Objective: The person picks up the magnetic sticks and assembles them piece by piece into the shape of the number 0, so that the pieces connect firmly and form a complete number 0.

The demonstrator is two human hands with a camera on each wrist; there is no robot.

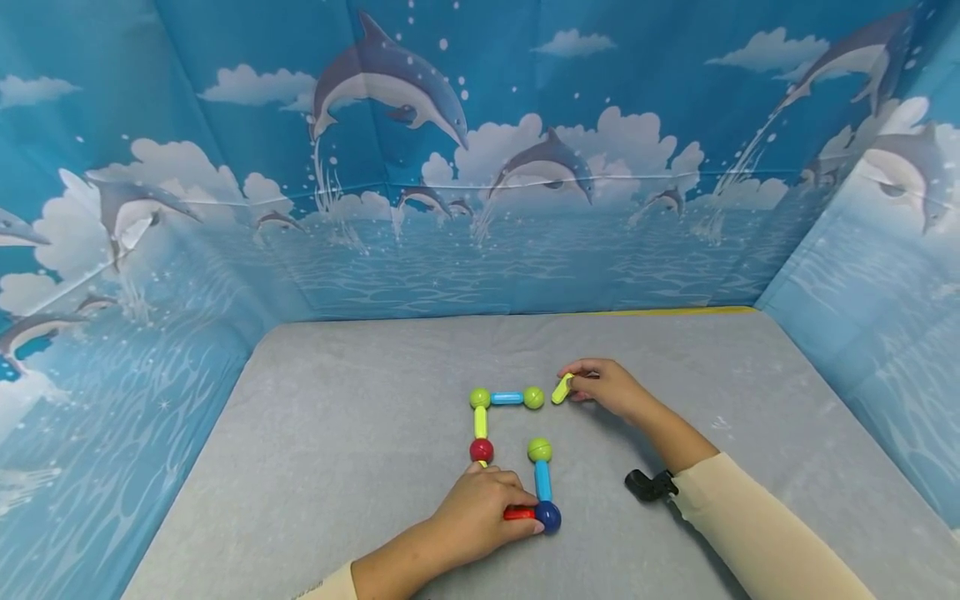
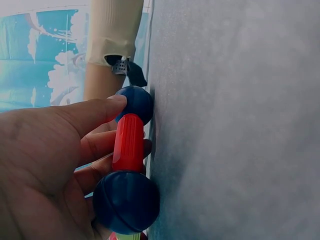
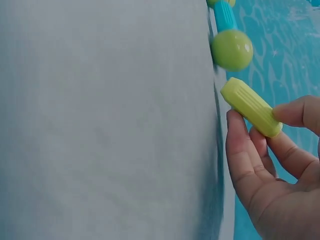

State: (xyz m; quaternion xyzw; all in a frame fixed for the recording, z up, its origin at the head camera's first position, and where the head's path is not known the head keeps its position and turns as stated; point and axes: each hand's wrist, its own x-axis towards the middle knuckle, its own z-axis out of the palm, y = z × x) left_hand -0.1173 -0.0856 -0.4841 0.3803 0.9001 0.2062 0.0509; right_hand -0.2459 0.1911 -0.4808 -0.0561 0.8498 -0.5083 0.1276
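Note:
My right hand (image 1: 606, 388) pinches a yellow-green toy building stick (image 3: 253, 106) between thumb and fingers, tilted, just apart from a light green ball (image 3: 232, 50). My left hand (image 1: 480, 510) holds the near side of a ball-and-stick shape; its thumb presses a dark blue ball (image 2: 136, 105), with fingers behind the red stick (image 2: 128, 143). A second dark blue ball (image 2: 127, 202) joins that stick's other end, mostly hidden by the hand in the head view. One blue stick (image 1: 543, 481) runs from the first blue ball to another green ball (image 1: 539, 450).
Along the shape's left side are a red ball (image 1: 482, 451), a yellow-green stick (image 1: 481, 422) and a green corner ball (image 1: 479, 397). At the far side lies a blue stick (image 1: 507, 398). A grey cloth (image 1: 337, 417) covers the table; dolphin-printed curtains (image 1: 480, 258) surround it.

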